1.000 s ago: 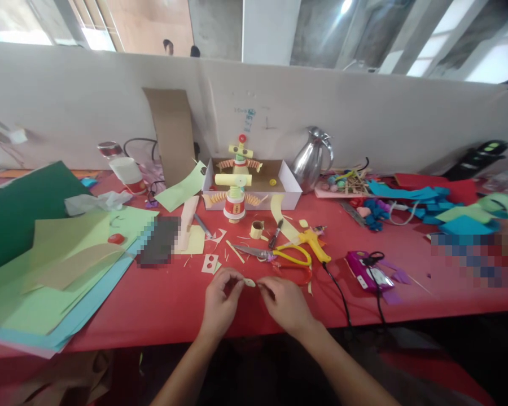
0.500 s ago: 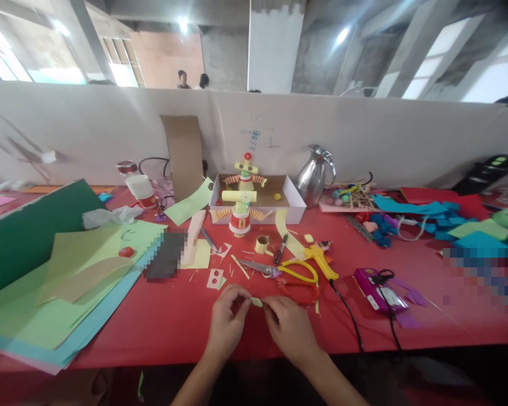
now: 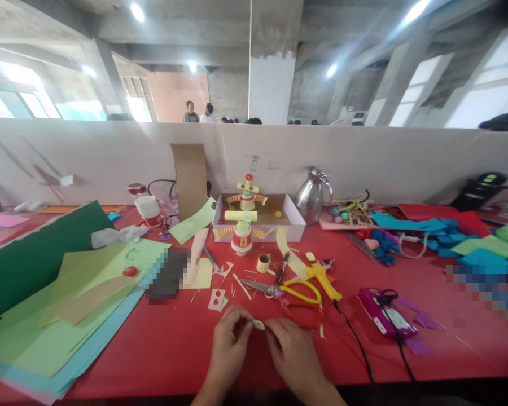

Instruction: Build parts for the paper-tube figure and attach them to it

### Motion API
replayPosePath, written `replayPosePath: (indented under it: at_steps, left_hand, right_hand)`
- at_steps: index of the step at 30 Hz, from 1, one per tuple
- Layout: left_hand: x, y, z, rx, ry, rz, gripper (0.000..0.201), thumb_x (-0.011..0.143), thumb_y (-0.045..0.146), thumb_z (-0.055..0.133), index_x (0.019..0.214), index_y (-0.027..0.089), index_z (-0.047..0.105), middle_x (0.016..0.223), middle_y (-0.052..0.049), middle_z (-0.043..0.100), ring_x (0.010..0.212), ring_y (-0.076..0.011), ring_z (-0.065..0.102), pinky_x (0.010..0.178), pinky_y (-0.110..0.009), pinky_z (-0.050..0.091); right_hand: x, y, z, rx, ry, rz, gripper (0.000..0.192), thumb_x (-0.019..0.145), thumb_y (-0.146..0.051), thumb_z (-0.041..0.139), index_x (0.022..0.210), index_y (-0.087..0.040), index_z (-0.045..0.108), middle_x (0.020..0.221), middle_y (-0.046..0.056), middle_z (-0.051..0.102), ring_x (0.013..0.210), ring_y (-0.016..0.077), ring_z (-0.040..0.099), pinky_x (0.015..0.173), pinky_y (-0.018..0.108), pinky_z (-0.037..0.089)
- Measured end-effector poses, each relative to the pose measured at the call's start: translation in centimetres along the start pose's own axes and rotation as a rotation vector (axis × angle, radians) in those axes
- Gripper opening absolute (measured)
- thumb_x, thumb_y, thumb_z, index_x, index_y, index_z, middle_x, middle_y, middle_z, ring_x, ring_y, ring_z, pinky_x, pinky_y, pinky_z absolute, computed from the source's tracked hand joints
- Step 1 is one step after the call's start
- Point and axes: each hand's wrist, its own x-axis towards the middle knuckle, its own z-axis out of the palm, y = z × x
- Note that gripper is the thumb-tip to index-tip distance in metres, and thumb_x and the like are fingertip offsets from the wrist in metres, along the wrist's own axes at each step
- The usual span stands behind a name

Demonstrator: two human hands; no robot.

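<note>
Between my two hands, over the front of the red table, is a small pale yellow-green paper piece (image 3: 259,325). My left hand (image 3: 231,338) pinches its left end between thumb and fingers. My right hand (image 3: 291,349) has its fingers closed at the piece's right end; the fingertips are partly hidden. Beyond the hands lie scissors (image 3: 298,292) with yellow and red handles, and a cut scrap of paper with holes (image 3: 217,299). A paper figure with pleated arms (image 3: 241,239) stands in front of a shallow white box (image 3: 279,233), and a second similar figure (image 3: 248,201) stands inside it.
A yellow glue gun (image 3: 325,282) with a black cord lies right of the scissors, near a purple power strip (image 3: 385,316). Coloured paper sheets (image 3: 97,304) cover the left side. A steel jug (image 3: 312,197) stands at the back. A marker (image 3: 283,268) and a paper roll (image 3: 263,263) lie mid-table.
The camera view has tilted up, so the table appears lower in the picture. Both hands stay together at the paper piece, which seems turned slightly.
</note>
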Motion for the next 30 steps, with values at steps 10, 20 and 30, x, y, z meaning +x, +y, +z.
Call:
replayPosePath:
  at_steps: [10,20,30]
  left_hand:
    - [-0.14,0.12,0.07,-0.026,0.025,0.004,0.008,0.080,0.022,0.058,0.073,0.019,0.063,0.076,-0.002,0.063,0.074,-0.0187,0.059,0.070,-0.029,0.045]
    - [-0.10,-0.07,0.14,-0.016,0.024,-0.004,0.009,0.081,0.024,0.058,0.074,0.020,0.062,0.077,-0.003,0.063,0.074,-0.0189,0.060,0.070,-0.029,0.045]
    - [-0.15,-0.01,0.11,-0.003,-0.005,-0.009,0.009,0.082,0.023,0.056,0.075,0.020,0.061,0.079,-0.003,0.062,0.077,-0.0186,0.059,0.072,-0.029,0.045]
  right_hand:
    - [-0.05,0.22,0.41,0.001,0.022,-0.013,0.029,0.092,-0.009,0.045,0.103,-0.022,0.069,0.094,0.006,0.073,0.089,0.0230,0.069,0.081,0.032,0.050]
    - [0.02,-0.20,-0.06,0.010,0.004,-0.002,0.029,0.093,-0.009,0.045,0.103,-0.022,0.068,0.097,0.006,0.073,0.090,0.0226,0.069,0.079,0.032,0.051]
    - [-0.14,0.00,-0.12,0.014,-0.002,0.007,0.030,0.093,-0.011,0.044,0.107,-0.022,0.068,0.100,0.007,0.073,0.093,0.0229,0.068,0.083,0.033,0.050]
